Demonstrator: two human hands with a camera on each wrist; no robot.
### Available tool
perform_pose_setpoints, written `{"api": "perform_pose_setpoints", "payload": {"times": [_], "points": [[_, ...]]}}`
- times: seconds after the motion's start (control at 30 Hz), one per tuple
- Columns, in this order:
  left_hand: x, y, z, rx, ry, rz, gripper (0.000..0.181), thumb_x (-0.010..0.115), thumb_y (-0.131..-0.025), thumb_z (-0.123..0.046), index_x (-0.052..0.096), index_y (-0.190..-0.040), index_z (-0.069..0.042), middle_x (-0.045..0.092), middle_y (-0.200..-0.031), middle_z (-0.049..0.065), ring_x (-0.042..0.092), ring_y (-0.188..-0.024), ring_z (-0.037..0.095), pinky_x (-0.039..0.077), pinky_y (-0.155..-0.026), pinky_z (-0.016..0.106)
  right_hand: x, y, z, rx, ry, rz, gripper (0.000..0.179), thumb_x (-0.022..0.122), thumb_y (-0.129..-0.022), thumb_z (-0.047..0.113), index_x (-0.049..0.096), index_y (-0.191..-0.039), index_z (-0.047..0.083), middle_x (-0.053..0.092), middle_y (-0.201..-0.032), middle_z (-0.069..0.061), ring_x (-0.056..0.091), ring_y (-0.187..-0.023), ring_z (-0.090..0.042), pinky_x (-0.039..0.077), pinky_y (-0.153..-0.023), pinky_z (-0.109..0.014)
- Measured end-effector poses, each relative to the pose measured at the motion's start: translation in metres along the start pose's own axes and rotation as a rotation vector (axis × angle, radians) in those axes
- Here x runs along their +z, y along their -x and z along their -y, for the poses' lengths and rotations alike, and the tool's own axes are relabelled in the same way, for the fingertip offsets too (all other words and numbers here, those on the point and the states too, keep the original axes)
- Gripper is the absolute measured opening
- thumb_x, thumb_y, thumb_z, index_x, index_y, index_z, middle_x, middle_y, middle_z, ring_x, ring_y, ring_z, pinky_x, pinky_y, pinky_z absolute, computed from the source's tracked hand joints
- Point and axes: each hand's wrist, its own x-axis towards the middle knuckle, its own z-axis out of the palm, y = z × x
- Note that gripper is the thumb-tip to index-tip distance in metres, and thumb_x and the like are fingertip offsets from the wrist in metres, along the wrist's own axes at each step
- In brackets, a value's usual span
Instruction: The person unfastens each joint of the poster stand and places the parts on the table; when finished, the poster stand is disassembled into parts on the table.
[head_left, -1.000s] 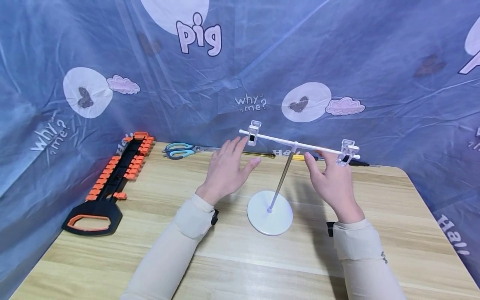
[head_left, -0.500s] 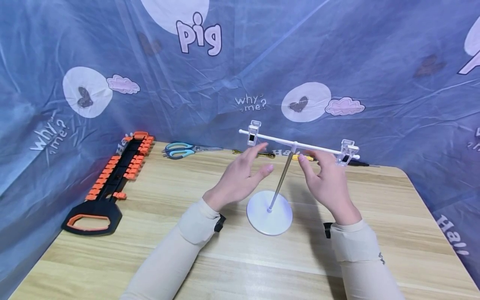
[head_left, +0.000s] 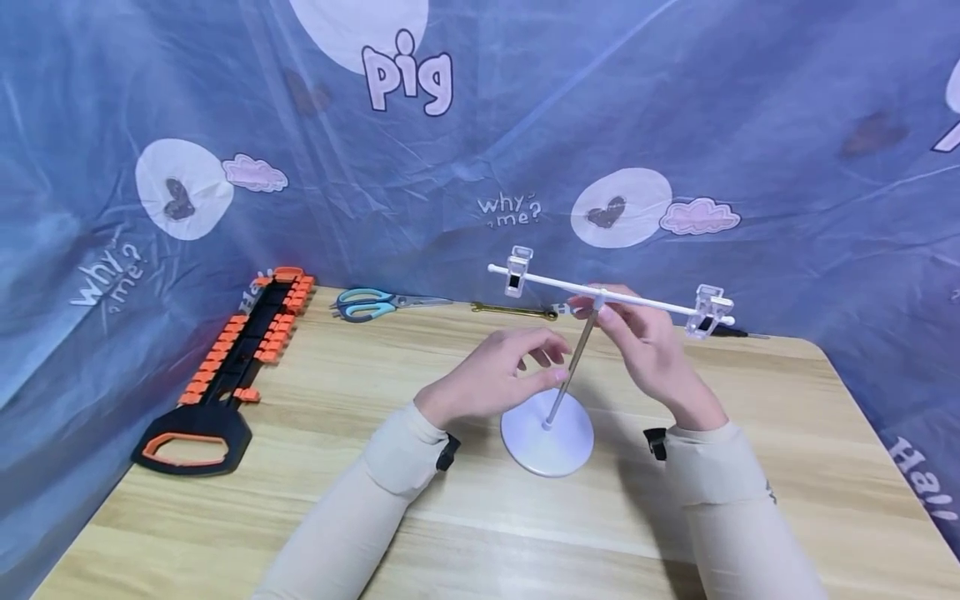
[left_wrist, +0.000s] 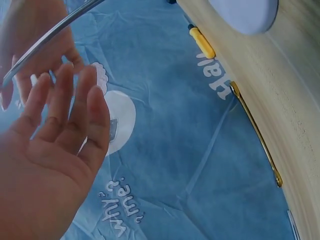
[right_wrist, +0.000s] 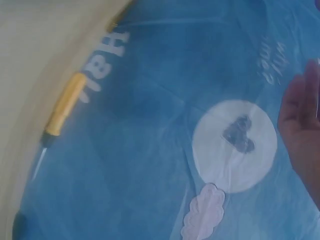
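Note:
A white T-shaped display stand [head_left: 547, 446] with a round base, metal pole and a clear clip near each end of its crossbar stands on the table. My right hand [head_left: 656, 354] pinches the pole just under the crossbar, thumb in front and fingers behind. Beside the lower pole is my left hand [head_left: 498, 375], its fingers loosely bent and its thumb close to the metal. In the left wrist view, the left hand's fingers [left_wrist: 60, 110] lie apart from the pole [left_wrist: 50, 35]. The right wrist view catches only part of a hand [right_wrist: 302, 125] at its right edge.
At the left lies a black rack with orange clips [head_left: 240, 350]. Blue-handled scissors [head_left: 367, 305] and a gold wrench [head_left: 517, 312] lie along the back edge, with a yellow-handled screwdriver [right_wrist: 66, 105] further right. A blue printed cloth [head_left: 450, 167] hangs behind the table.
My right hand has moved left from beside the right clip to the pole top and taken hold there. My left hand has come right and down toward the pole, fingers bending. The view shifted slightly.

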Motion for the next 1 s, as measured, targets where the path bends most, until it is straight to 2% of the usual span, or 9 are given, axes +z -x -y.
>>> {"api": "perform_pose_setpoints", "payload": {"times": [0.07,0.13,0.3,0.57,0.8,1.0], "points": [[0.003,-0.001,-0.001,0.011,0.022,0.022,0.029,0.067,-0.105,-0.03,0.069,-0.13,-0.015,0.074,-0.119,-0.002,0.067,-0.105,0.005,0.057,-0.086,0.034,-0.004,0.0,0.003,-0.006,-0.118,0.0,0.03,0.046,-0.108,-0.004,0.068,-0.128,-0.005,0.078,-0.112,-0.004,0.074,-0.102,-0.012,0.057,-0.093,-0.024],[0.006,-0.001,-0.001,0.017,0.044,0.031,0.026,0.068,-0.104,-0.028,0.07,-0.127,-0.016,0.074,-0.115,-0.004,0.067,-0.102,0.002,0.056,-0.084,0.031,-0.005,0.002,0.005,-0.018,-0.175,0.001,0.029,0.045,-0.109,-0.004,0.069,-0.125,-0.005,0.078,-0.108,-0.007,0.074,-0.098,-0.016,0.058,-0.09,-0.025],[0.009,-0.001,-0.002,0.012,0.087,0.034,0.021,0.07,-0.103,-0.027,0.071,-0.122,-0.018,0.074,-0.109,-0.007,0.067,-0.099,0.002,0.057,-0.082,0.026,0.0,0.002,0.009,-0.022,-0.213,0.031,0.029,0.045,-0.109,-0.002,0.07,-0.12,-0.009,0.079,-0.106,-0.01,0.075,-0.099,-0.017,0.058,-0.089,-0.026],[0.014,-0.002,-0.004,-0.022,0.089,0.025,0.034,0.069,-0.104,-0.028,0.067,-0.134,-0.013,0.077,-0.112,0.0,0.069,-0.1,0.003,0.058,-0.081,0.022,0.016,0.004,0.025,0.046,-0.264,-0.024,0.032,0.044,-0.113,0.008,0.075,-0.121,0.002,0.08,-0.106,-0.004,0.074,-0.1,-0.016,0.055,-0.09,-0.029],[0.018,-0.004,-0.004,0.019,0.043,0.045,0.023,0.07,-0.104,-0.028,0.072,-0.123,-0.017,0.077,-0.114,-0.005,0.069,-0.095,-0.002,0.057,-0.08,0.022,0.021,0.006,0.032,-0.018,-0.307,-0.027,0.035,0.041,-0.113,0.007,0.073,-0.121,-0.004,0.079,-0.107,-0.006,0.073,-0.106,-0.018,0.052,-0.094,-0.033],[0.021,-0.006,-0.003,0.035,0.023,0.026,0.017,0.065,-0.107,-0.023,0.075,-0.118,-0.015,0.078,-0.114,-0.003,0.07,-0.095,0.002,0.056,-0.081,0.02,0.027,0.008,0.039,-0.016,-0.34,-0.033,0.035,0.041,-0.112,0.007,0.073,-0.124,-0.001,0.079,-0.106,-0.006,0.074,-0.104,-0.018,0.051,-0.099,-0.033]]}}
